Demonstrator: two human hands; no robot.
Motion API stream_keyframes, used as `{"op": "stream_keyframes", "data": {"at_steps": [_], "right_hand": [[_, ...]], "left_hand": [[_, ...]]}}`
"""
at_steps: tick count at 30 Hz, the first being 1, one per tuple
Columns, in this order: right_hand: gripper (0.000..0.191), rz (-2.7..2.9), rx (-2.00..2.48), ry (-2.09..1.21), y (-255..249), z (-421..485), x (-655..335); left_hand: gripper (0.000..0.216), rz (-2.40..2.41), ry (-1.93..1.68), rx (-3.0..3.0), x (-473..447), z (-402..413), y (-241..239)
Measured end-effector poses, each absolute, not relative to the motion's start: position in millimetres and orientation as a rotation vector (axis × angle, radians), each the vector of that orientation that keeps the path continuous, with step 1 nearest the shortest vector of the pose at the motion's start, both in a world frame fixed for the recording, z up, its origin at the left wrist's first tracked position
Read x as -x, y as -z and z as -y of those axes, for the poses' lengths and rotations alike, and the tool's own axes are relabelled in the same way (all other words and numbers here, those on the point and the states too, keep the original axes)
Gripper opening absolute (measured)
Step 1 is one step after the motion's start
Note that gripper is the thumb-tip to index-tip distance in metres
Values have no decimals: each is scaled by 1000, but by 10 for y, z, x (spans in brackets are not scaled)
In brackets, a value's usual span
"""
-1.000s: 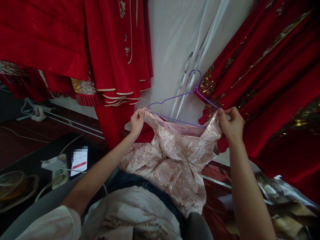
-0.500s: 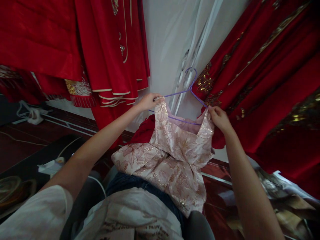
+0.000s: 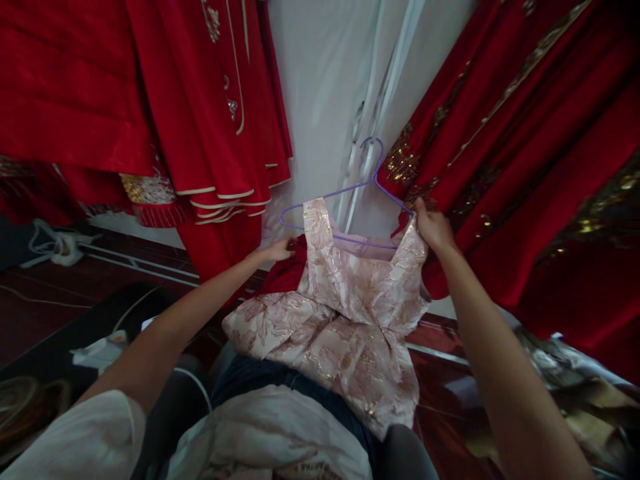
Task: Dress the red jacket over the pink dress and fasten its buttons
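- Over the lap [image 3: 239,377], we see the floral dress [image 3: 367,287] on a purple hanger [image 3: 349,191].
- Right hand [image 3: 436,228]: pinching one strap [image 3: 410,241]; left hand [image 3: 279,250] — grip we cannot tell.
- The other strap [image 3: 319,227] could slip if the hanger tilts.

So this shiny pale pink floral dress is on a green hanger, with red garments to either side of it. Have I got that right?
Not quite: the hanger is purple, not green, as the head view shows. The rest stands: the shiny pale pink floral dress is on it, with red garments to either side.
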State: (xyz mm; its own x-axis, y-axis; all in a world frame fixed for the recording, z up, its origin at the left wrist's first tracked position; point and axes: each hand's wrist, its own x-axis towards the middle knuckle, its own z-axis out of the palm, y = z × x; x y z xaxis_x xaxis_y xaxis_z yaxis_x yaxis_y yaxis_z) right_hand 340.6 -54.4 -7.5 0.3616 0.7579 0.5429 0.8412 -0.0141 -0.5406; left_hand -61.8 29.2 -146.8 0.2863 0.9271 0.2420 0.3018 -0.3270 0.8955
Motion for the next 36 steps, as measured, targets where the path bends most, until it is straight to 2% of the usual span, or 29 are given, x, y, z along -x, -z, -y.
{"op": "stream_keyframes", "data": {"at_steps": [8, 12, 16, 20, 24, 30, 36], "right_hand": [[38, 1610, 1466, -219, 55, 847, -3436], [36, 1670, 1446, -237, -4, 946, -3482], [42, 1681, 1458, -186, -65, 933, -3517], [43, 1667, 1507, -8, -118, 952, -3534], [41, 1621, 1593, 232, -181, 1125, -3433], [40, 1643, 1574, 502, -252, 1433, -3204], [40, 1621, 1607, 542, -264, 1541, -3084]], "left_hand": [[36, -1144, -874, -1921, 902, -370, 1472], [39, -1087, -808, -1857, 974, -271, 1332], [45, -977, -821, -1737, 930, -253, 997], [39, -920, -1001, -1648, 818, -326, 475], [30, -1006, -1293, -1926, 595, -237, 25], [19, -1129, -1679, -2084, 165, 120, -276], [18, -907, -1876, -1872, -10, -70, -548]]}}
